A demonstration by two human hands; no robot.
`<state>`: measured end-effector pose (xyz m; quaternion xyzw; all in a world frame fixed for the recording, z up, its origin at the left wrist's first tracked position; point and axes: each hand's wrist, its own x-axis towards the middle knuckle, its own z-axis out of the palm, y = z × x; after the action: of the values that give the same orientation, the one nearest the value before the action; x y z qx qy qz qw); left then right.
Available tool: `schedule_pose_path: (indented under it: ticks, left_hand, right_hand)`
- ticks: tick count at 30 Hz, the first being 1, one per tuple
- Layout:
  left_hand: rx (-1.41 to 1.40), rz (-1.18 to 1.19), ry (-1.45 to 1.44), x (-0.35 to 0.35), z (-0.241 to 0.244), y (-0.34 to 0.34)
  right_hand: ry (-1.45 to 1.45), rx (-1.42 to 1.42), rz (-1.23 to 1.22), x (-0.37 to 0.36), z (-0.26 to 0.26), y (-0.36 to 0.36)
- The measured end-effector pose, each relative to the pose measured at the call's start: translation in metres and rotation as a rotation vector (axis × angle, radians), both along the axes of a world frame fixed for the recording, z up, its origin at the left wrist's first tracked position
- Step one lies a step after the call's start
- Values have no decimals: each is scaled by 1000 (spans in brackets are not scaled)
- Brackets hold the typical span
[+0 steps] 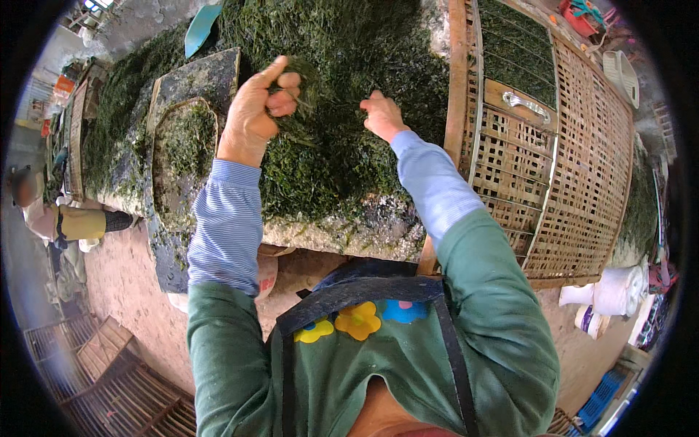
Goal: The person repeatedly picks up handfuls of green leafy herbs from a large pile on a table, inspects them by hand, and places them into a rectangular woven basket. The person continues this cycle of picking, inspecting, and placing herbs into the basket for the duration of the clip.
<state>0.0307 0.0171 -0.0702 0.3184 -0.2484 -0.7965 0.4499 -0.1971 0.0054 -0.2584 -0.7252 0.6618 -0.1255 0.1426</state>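
Note:
A thick heap of dark green leafy strands (355, 158) covers the table in front of me. My left hand (259, 104) is above its left part, thumb raised and fingers curled around a few thin green strands (307, 90), blurred at the fingertips. Over the heap's right part is my right hand (383, 114), fingers bent; whether they pinch any strands I cannot tell. Beside my left wrist lies a dark flat board (191, 74) with an arch-shaped raised rim (164, 117) on it, and green bits inside the rim.
To the right lies a woven bamboo screen (590, 158) in a wooden frame, bearing a wire rack (510, 180) with a metal handle (526, 107). A teal scoop-like piece (202, 28) rests at the back left. Another person (71, 218) is at the far left. White rolls (617, 292) are at right.

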Motion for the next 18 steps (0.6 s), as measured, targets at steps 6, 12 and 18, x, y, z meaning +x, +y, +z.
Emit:
schedule_pose_path:
  ticks: [6, 12, 18]
  left_hand:
    - [31, -62, -3, 0, -36, -9]
    - [-20, 7, 109, -36, -29, -27]
    - [-258, -1, 120, -81, 10, -48]
  right_hand:
    - [-124, -192, 60, -32, 66, 38]
    - [-261, -380, 175, -41, 138, 73]
    - [-418, -634, 281, -41, 204, 78]
